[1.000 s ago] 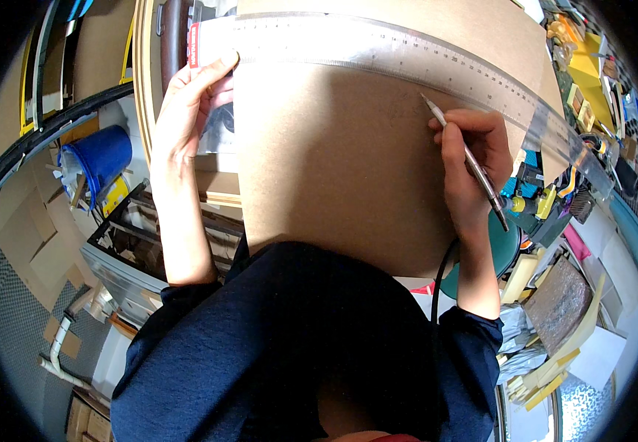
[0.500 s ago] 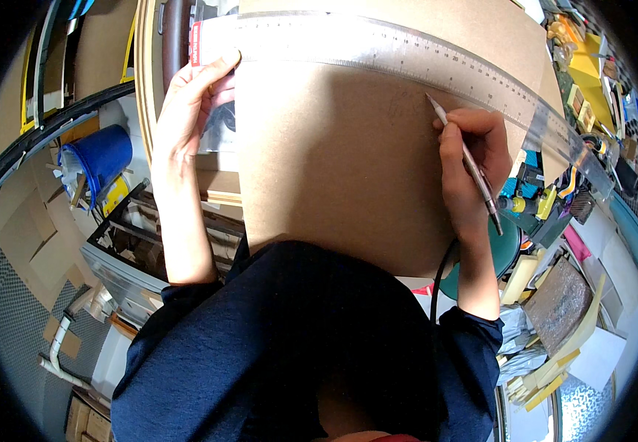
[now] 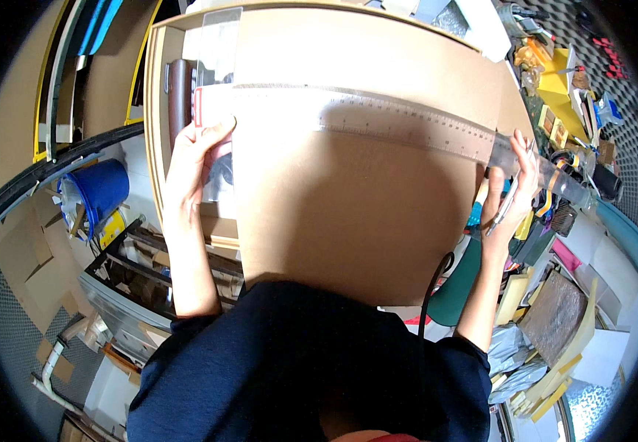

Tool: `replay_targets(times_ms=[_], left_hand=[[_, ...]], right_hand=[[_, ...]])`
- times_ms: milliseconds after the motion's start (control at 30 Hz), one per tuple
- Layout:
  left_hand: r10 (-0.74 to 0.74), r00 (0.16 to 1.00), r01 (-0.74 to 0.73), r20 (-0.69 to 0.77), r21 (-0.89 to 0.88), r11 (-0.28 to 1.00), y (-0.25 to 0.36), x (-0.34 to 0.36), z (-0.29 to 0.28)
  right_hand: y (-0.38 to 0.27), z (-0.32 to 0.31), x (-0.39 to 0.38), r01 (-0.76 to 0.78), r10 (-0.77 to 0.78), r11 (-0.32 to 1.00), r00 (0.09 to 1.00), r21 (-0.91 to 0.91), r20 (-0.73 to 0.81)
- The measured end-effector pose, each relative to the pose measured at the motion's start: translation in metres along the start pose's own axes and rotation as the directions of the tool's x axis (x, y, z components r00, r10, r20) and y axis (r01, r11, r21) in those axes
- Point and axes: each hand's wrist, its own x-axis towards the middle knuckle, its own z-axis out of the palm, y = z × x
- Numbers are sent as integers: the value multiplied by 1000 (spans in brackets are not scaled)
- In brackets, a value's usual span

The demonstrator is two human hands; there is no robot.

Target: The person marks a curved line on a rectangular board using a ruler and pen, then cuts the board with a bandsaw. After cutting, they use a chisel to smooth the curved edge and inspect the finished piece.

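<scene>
Ruler (image 3: 378, 118) lies across the board (image 3: 348, 221), both ends overhanging. Left grip (image 3: 199, 155) pinches near the left end; right grip (image 3: 512, 184) spans it toward the other, pen (image 3: 508, 200) tucked in, off the board. Ruler's laid; no drawn line visible along it.

Forearms (image 3: 195, 269) extended forward, left hand (image 3: 197, 158) pinching, fingers seemingly curled, right hand (image 3: 514, 184) with thumb apart

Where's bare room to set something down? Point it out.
Bare: the brown board between the ruler and the dark shirt, plus its stretch beyond the ruler. Crowded: the jumble right of the right hand.
</scene>
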Motion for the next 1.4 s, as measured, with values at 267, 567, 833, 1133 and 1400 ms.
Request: replay_targets(times_ms=[267, 567, 833, 1133, 1400], left_hand=[[53, 998, -54, -28, -57, 997, 3, -4, 4], [29, 999, -30, -32, -32, 999, 16, -2, 8], [3, 992, -8, -124, -46, 999, 26, 8, 21], [41, 999, -41, -11, -36, 999, 17, 21, 6], [30, 999, -31, -29, -12, 999, 32, 9, 16]], right_hand=[[44, -3, 18, 124, -104, 988, 974, -91, 201], [45, 4, 23, 71, -63, 991, 995, -111, 76], [46, 15, 32, -56, 56, 998, 998, -10, -42], [24, 28, -22, -384, 468, 832, 874, 402, -134], [21, 34, -1, -593, 546, 201, 729, 780, 413]])
